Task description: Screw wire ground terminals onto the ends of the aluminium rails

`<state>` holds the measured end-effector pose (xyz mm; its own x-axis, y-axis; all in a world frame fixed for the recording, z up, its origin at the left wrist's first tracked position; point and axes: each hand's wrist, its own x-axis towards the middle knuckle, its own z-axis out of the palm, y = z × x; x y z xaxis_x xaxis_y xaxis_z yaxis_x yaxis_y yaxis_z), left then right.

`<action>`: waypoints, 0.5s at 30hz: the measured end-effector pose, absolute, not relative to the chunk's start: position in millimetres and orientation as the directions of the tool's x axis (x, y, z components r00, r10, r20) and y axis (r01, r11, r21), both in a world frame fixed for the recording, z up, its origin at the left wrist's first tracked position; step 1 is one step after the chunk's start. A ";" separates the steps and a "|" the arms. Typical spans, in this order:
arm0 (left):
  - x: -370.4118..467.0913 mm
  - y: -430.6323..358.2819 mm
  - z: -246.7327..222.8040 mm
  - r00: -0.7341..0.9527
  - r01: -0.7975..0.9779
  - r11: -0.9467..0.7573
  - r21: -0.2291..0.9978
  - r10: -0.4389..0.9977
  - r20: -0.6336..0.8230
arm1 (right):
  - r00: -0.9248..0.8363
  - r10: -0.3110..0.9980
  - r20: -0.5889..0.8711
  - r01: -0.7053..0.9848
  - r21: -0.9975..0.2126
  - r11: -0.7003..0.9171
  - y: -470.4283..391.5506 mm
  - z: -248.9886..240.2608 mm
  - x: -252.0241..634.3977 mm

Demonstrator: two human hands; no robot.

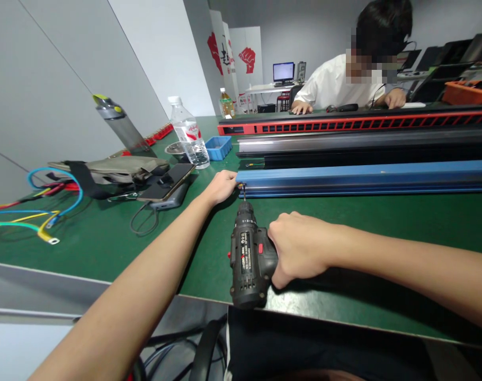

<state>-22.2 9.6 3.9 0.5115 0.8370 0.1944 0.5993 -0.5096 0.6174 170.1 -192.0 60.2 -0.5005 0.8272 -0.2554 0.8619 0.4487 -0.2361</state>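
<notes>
My right hand (298, 248) is wrapped around the handle of a black cordless drill (247, 259), which lies level above the green table near its front edge. The drill's bit points away from me and meets the left end of a long blue metal profile (360, 177). At that same end, my left hand (223, 186) is closed on the profile's corner, its fingertips partly hidden. A small yellowish piece shows beside the bit tip, too small to name. Whether the bit sits in a screw cannot be made out.
Behind the blue profile lie a dark grey profile (344, 144) and a red slotted rail (324, 126). To the left stand a water bottle (191, 135), a blue tray (221, 148), a phone (167, 181) and cables (46, 227). A co-worker (332, 79) sits across the table.
</notes>
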 end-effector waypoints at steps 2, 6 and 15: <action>-22.0 10.1 3.8 0.507 0.600 -0.505 0.620 0.840 0.193 | -0.507 0.826 -0.247 0.858 -0.233 0.457 -191.7 59.8 170.4; -21.8 11.8 3.1 0.505 0.604 -0.495 0.625 0.844 0.180 | -0.516 0.822 -0.239 0.852 -0.236 0.466 -190.6 60.0 170.8; -22.8 11.9 1.5 0.486 0.629 -0.504 0.592 0.849 0.207 | -0.487 0.826 -0.284 0.870 -0.237 0.432 -189.0 63.2 171.0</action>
